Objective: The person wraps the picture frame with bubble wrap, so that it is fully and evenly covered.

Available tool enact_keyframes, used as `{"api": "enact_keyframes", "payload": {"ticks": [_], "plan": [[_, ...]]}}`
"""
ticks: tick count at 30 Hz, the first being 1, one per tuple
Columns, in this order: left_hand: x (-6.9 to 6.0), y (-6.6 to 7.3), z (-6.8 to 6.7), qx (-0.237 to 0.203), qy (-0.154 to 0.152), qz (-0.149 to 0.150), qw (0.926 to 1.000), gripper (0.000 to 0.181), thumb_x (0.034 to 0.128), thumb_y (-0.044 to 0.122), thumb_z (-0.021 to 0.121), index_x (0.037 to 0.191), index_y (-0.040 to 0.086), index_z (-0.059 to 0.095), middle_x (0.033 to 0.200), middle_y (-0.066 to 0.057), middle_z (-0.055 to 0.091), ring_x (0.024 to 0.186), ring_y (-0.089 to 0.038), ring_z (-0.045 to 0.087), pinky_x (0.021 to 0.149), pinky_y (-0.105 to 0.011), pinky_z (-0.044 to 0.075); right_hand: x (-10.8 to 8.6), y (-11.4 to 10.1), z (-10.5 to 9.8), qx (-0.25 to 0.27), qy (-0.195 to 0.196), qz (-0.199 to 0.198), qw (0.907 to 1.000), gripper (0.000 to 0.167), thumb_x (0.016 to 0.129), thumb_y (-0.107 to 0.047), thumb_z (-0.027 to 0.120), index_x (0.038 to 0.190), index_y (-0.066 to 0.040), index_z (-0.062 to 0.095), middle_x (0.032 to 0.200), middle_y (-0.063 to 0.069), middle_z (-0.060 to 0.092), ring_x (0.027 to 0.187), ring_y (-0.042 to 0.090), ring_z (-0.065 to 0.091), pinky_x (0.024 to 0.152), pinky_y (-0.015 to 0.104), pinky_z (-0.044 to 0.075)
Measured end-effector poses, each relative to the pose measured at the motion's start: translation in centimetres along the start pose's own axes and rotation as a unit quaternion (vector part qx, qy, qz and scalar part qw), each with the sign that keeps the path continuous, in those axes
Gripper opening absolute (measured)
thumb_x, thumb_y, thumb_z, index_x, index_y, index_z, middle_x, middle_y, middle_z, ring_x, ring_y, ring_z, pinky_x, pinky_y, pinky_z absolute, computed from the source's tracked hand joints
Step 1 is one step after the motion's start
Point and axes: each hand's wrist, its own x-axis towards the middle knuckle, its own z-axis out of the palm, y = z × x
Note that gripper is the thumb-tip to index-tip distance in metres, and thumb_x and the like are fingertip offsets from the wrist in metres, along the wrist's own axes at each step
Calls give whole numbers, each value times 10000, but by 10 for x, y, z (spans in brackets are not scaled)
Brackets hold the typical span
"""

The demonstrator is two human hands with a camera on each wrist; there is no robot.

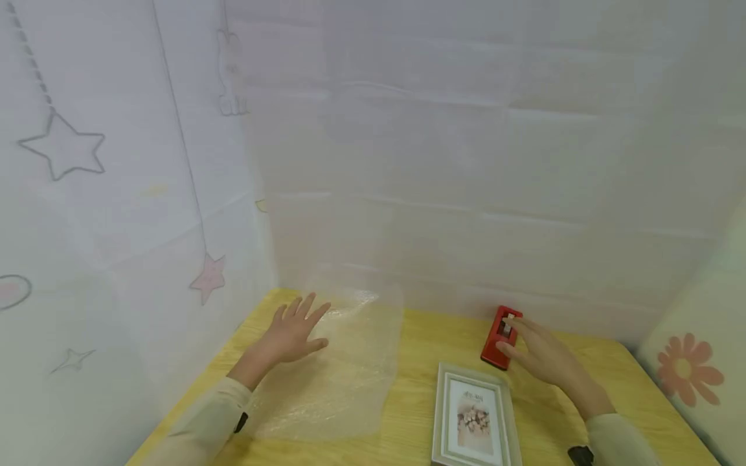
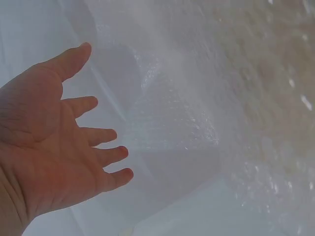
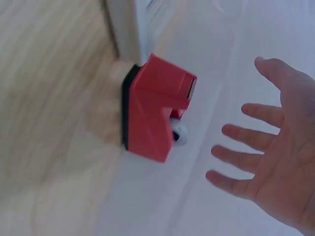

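Clear bubble wrap [image 1: 344,388] lies spread on the left part of the yellow wooden table, also seen in the left wrist view as a shiny sheet [image 2: 275,147]. My left hand [image 1: 294,333] is over its upper left part with fingers spread, holding nothing [image 2: 59,142]. A red tape dispenser [image 1: 494,340] with a dark base stands toward the back right. My right hand [image 1: 544,356] is beside and above it; the right wrist view shows a gap between the relaxed fingers and the dispenser [image 3: 152,108]. A pale picture frame [image 1: 441,414] with a flower print lies face up between the hands.
The yellow table [image 1: 612,362] meets a white sheeted wall [image 1: 466,162] at the back. Another sheet with drawn stars [image 1: 116,220] hangs at the left, and one with a red flower [image 1: 683,369] at the right.
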Motion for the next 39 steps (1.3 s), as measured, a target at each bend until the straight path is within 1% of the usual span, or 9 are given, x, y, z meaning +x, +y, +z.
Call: {"api": "enact_keyframes", "payload": {"ticks": [4,8,13,17,22,26,30,33,39], "plan": [[-9,17,-6,122,-347,-331,9988,756,967,443,688,1572,105,386,1606,-286,241,1417,-539,272,1044,-757,225,29,-16,1,45,-148,-372,9992,666,1017,-507,587,1462,-16,526,1420,235,544,1254,448,539,977,625,444],[-24,35,-3,7,-705,-909,9934,719,955,460,691,1504,59,457,1540,-296,343,1368,-535,348,1010,-758,274,56,-31,13,-80,-215,-793,9966,617,1021,-515,573,1463,-85,547,1420,175,568,1272,409,541,992,606,444],[-40,64,-3,-126,-1371,-1675,9762,785,912,572,688,1420,-3,524,1449,-314,413,1241,-594,427,908,-792,341,86,-54,31,-148,-339,-1436,9889,537,1028,-446,601,1431,-91,578,1410,179,575,1273,405,543,1009,598,437],[-50,86,-3,-35,-1720,-1903,9665,1015,794,756,685,1433,-15,520,1432,-363,408,1174,-667,439,786,-825,388,104,-78,53,-30,-869,-1729,9811,550,1034,-437,594,1448,-76,556,1463,191,520,1339,395,483,1069,577,385],[-57,99,-2,-108,-1934,-1912,9622,1206,640,844,718,1495,27,482,1495,-383,341,1208,-710,387,700,-836,401,116,-110,83,247,-1627,-1993,9660,633,1018,-421,625,1520,-69,468,1566,210,380,1437,435,328,1120,600,295],[-58,103,1,-167,-1958,-1644,9666,1202,633,812,759,1485,10,483,1459,-415,353,1144,-718,430,764,-798,430,125,-121,104,17,-1979,-2096,9575,709,993,-472,641,1543,-73,438,1603,205,316,1464,454,256,1138,611,249],[-60,106,5,-212,-1978,-1259,9719,1182,681,778,763,1471,-48,460,1414,-462,369,1093,-727,461,918,-754,392,125,-116,117,-103,-2369,-1735,9559,766,988,-520,620,1585,-108,374,1640,205,235,1462,446,267,1136,611,257],[-61,107,8,-168,-1999,-1093,9736,1180,691,777,758,1466,-55,445,1403,-467,387,1108,-722,462,938,-753,377,117,-108,120,-44,-2533,-1467,9562,778,988,-525,617,1595,-116,352,1645,214,214,1452,447,291,1125,626,266],[-59,100,7,-219,-2179,-896,9716,1183,700,796,723,1527,11,408,1480,-418,347,1181,-735,391,775,-756,467,99,-100,115,57,-2469,-1367,9593,716,1010,-493,600,1557,-70,417,1603,254,291,1449,468,285,1131,635,238]]}}
